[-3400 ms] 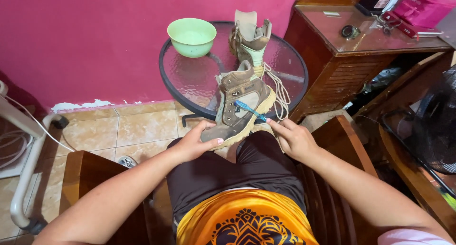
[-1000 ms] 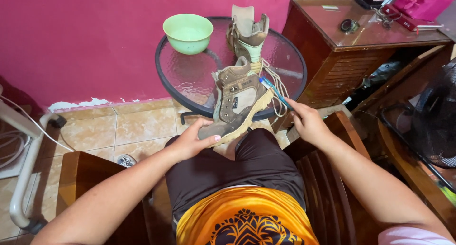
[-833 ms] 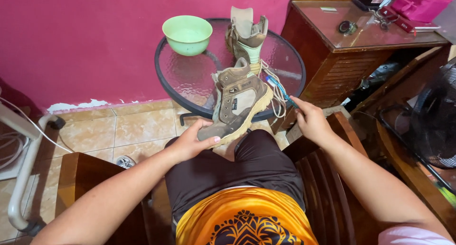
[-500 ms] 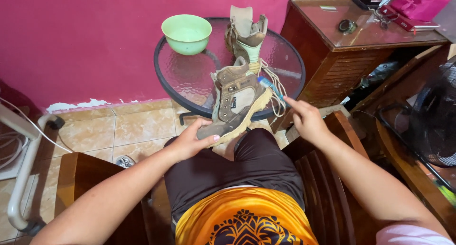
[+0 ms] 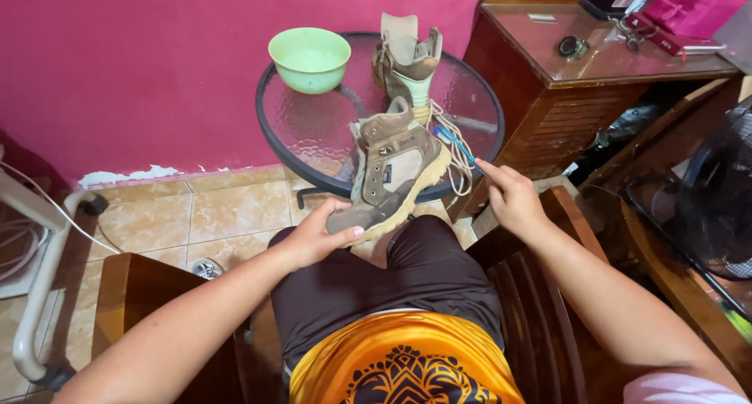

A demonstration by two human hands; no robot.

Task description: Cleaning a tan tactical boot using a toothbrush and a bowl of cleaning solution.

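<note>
A worn brown boot [image 5: 395, 173] rests sole-down on my knee, its heel against the round glass table [image 5: 313, 134]. My left hand [image 5: 317, 236] grips the boot's toe from the left. My right hand [image 5: 513, 200] is just right of the boot, and its fingertips pinch the end of a thin blue brush [image 5: 457, 144]. The brush lies over the table's rim among the loose pale laces [image 5: 462, 169]. A second boot [image 5: 409, 59] stands upright on the table behind the first.
A green bowl [image 5: 310, 58] sits on the table's far left. A wooden cabinet [image 5: 580, 83] with a glass top and small items stands to the right. A black fan [image 5: 717, 204] is at the far right, and a pink wall is behind. I sit on a wooden chair [image 5: 137, 294].
My right hand lifted the blue brush off the boot's side and carried it right to the table's rim, where it has stayed. My left hand still holds the toe.
</note>
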